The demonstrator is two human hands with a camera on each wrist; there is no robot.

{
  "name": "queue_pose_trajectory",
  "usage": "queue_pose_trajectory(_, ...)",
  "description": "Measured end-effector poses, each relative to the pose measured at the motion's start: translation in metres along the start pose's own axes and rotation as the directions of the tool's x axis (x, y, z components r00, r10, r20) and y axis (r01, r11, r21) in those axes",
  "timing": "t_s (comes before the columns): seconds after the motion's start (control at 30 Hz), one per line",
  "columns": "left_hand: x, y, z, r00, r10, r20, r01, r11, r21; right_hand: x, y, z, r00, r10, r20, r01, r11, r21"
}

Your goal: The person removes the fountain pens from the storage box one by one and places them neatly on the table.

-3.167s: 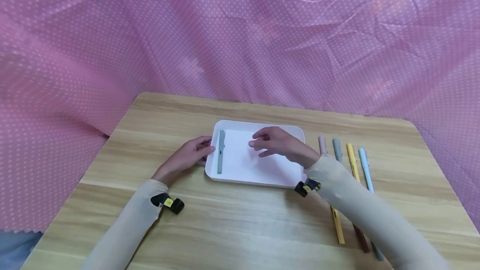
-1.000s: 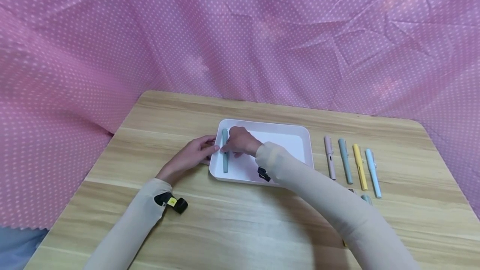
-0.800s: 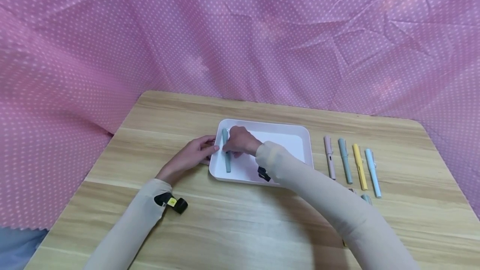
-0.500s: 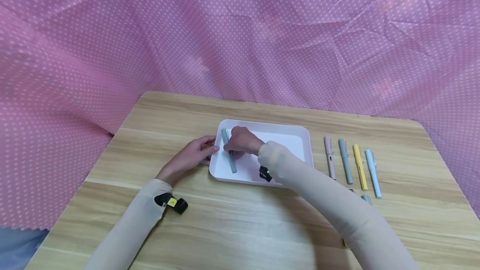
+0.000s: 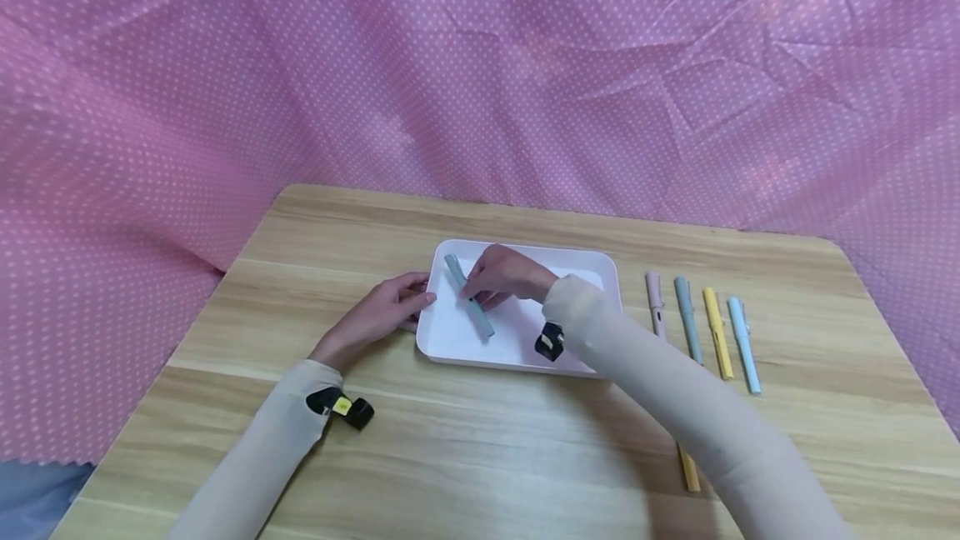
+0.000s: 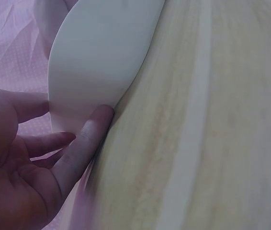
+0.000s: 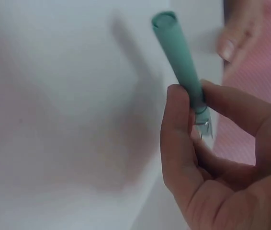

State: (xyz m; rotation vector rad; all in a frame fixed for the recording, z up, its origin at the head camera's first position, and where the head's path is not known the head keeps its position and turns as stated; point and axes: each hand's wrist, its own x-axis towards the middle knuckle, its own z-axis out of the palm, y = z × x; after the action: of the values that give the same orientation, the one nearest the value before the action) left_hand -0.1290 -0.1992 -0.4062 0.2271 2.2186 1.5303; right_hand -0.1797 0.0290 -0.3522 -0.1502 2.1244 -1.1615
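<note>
A white tray [image 5: 450, 342] sits mid-table. My right hand [image 5: 480, 286] pinches a teal pen [image 5: 473, 303] between thumb and fingers over the tray's left half, and the pen slants diagonally. The right wrist view shows the pen [image 7: 176, 52] raised above the tray floor [image 7: 54, 96], with my right hand [image 7: 193, 103] gripping near its clip end. My left hand [image 5: 390, 311] rests on the table against the tray's left side. In the left wrist view its fingers [image 6: 85, 139] lie fairly straight against the tray's outer wall [image 6: 102, 57].
To the right of the tray, a pink pen [image 5: 655, 304], a teal pen [image 5: 684, 317], a yellow pen [image 5: 716, 333] and a light blue pen [image 5: 742, 342] lie side by side on the wooden table [image 5: 465, 448]. Another yellow pen [image 5: 688, 469] shows under my right forearm. Pink dotted cloth [image 5: 480, 73] hangs behind.
My right hand reached across to the teal pen by the tray's left wall and took hold of it. The pen has swung from parallel with the wall to a diagonal. The left hand stayed put.
</note>
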Motion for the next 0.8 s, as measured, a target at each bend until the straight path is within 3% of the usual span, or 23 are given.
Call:
queue_pose_trajectory(0.33,0.001,0.0,0.002,1.0,-0.01,-0.006,0.01,1.0,-0.003,-0.028,0.009,-0.032,0.994,-0.1,0.043,0.094,0.988,0.126)
queue_pose_trajectory(0.6,-0.001,-0.002,0.0,1.0,0.028,-0.005,-0.028,1.0,0.002,-0.053,0.025,-0.054,0.982,-0.186,0.025,0.177,0.961,0.213)
queue_pose_trajectory(0.8,0.0,-0.005,0.0,0.999,0.046,0.014,-0.045,0.999,-0.029,-0.079,0.045,-0.071,0.989,-0.144,-0.031,0.147,0.949,0.28)
